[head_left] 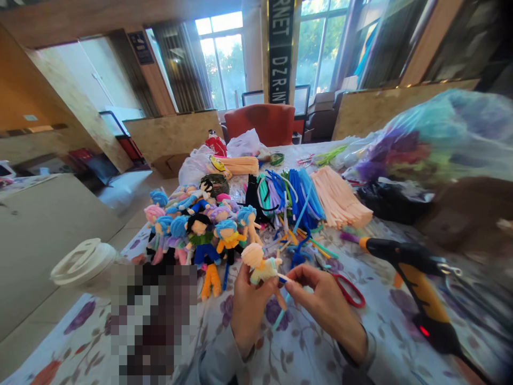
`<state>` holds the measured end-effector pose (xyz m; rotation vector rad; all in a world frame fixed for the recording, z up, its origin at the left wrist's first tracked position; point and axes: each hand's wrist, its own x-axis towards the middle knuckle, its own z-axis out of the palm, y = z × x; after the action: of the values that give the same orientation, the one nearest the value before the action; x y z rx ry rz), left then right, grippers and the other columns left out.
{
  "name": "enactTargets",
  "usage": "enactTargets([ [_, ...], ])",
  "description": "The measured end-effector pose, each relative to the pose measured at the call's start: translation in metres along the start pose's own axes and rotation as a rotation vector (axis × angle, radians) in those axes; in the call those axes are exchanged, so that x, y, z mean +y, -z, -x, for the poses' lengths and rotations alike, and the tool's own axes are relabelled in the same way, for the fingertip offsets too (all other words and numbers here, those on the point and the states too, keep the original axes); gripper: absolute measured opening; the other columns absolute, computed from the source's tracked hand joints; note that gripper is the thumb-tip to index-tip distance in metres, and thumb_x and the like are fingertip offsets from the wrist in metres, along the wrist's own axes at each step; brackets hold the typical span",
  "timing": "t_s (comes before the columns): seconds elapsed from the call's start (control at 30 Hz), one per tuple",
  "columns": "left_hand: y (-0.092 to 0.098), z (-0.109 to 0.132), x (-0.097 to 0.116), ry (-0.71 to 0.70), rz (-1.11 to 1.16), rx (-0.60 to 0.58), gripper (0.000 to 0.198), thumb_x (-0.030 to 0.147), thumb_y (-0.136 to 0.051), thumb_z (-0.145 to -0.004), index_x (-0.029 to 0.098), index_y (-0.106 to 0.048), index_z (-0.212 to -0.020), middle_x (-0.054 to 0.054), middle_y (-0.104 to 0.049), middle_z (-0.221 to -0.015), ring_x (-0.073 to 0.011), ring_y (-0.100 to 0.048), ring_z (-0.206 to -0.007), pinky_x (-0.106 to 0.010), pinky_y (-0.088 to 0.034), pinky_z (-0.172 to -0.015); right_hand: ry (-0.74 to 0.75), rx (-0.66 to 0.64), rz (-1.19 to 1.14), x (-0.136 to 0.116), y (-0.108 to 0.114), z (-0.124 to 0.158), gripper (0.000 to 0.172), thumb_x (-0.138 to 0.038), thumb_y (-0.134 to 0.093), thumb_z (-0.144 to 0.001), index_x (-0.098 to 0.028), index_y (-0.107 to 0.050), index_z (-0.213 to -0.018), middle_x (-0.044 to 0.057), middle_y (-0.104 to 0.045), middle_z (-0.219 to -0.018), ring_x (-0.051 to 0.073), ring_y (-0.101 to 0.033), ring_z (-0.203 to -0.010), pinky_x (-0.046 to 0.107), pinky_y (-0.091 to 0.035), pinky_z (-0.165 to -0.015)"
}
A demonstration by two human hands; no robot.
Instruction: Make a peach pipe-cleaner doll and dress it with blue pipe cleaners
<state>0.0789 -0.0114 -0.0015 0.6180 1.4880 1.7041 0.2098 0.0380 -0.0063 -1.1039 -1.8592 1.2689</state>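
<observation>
A small pale doll (262, 266) of fuzzy stems, with a cream head and a light body, is gripped by my left hand (249, 305) around its lower part. My right hand (316, 294) is beside it, thumb and fingers pinched on a pale stem (281, 278) at the doll's right side. A light green stem (280, 316) hangs down below the doll between my hands. Several finished-looking dolls (200, 227) with blue, pink and black hair crowd together to the left. Red-handled scissors (352, 291) lie just right of my right hand, partly hidden.
Bundles of blue stems (306, 198) and peach stems (340, 198) lie behind my hands. A black and orange glue gun (420, 294) with a red light is at the right. Plastic bags (452, 133) sit at the back right; a white lidded container (86, 267) is at the left.
</observation>
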Motion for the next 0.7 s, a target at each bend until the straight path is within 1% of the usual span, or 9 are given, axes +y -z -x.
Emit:
enactTargets([
  [0.2,0.001,-0.002,-0.004,-0.024,-0.005,-0.017,0.032,0.008,-0.069,-0.056,0.016,-0.064,-0.087,0.002,-0.068,-0.068,-0.0145,-0.062,-0.063,-0.024,-0.049,-0.060,0.003,0.042,0.045,0.002,-0.002,-0.001,0.017,-0.029,-0.057,-0.076,-0.017,-0.063,-0.066,0.002,-0.065,-0.064,0.018,-0.058,-0.064,0.026,-0.044,-0.060],
  [0.4,0.002,-0.002,-0.004,0.003,0.052,-0.024,0.034,0.009,-0.071,-0.057,0.017,-0.065,-0.090,0.000,-0.069,-0.072,-0.0154,-0.063,-0.065,-0.024,-0.049,-0.060,0.015,0.006,-0.010,0.002,0.000,-0.002,0.017,-0.031,-0.058,-0.077,-0.016,-0.066,-0.073,0.002,-0.067,-0.069,0.018,-0.060,-0.067,0.027,-0.045,-0.063],
  [0.47,0.002,-0.002,-0.006,0.022,0.098,-0.056,0.035,0.010,-0.071,-0.059,0.016,-0.066,-0.094,-0.001,-0.070,-0.075,-0.0157,-0.064,-0.066,-0.025,-0.050,-0.061,0.010,0.016,-0.007,0.003,0.000,-0.002,0.018,-0.032,-0.059,-0.077,-0.016,-0.066,-0.073,0.002,-0.067,-0.069,0.018,-0.060,-0.067,0.027,-0.045,-0.063],
  [0.6,0.003,-0.001,-0.011,0.070,0.291,-0.180,0.037,0.013,-0.067,-0.068,0.017,-0.064,-0.105,-0.003,-0.071,-0.084,-0.0179,-0.066,-0.076,-0.028,-0.051,-0.071,-0.011,0.019,-0.021,0.008,0.000,-0.004,0.020,-0.035,-0.058,-0.077,-0.016,-0.065,-0.072,0.003,-0.068,-0.070,0.019,-0.060,-0.067,0.028,-0.045,-0.064],
  [0.7,0.004,-0.002,-0.012,0.110,0.366,-0.206,0.036,0.012,-0.064,-0.071,0.017,-0.063,-0.106,-0.004,-0.071,-0.087,-0.0174,-0.066,-0.074,-0.028,-0.051,-0.069,-0.018,0.011,-0.024,0.009,0.000,-0.005,0.022,-0.036,-0.058,-0.077,-0.016,-0.065,-0.073,0.004,-0.067,-0.070,0.019,-0.060,-0.067,0.028,-0.045,-0.063],
])
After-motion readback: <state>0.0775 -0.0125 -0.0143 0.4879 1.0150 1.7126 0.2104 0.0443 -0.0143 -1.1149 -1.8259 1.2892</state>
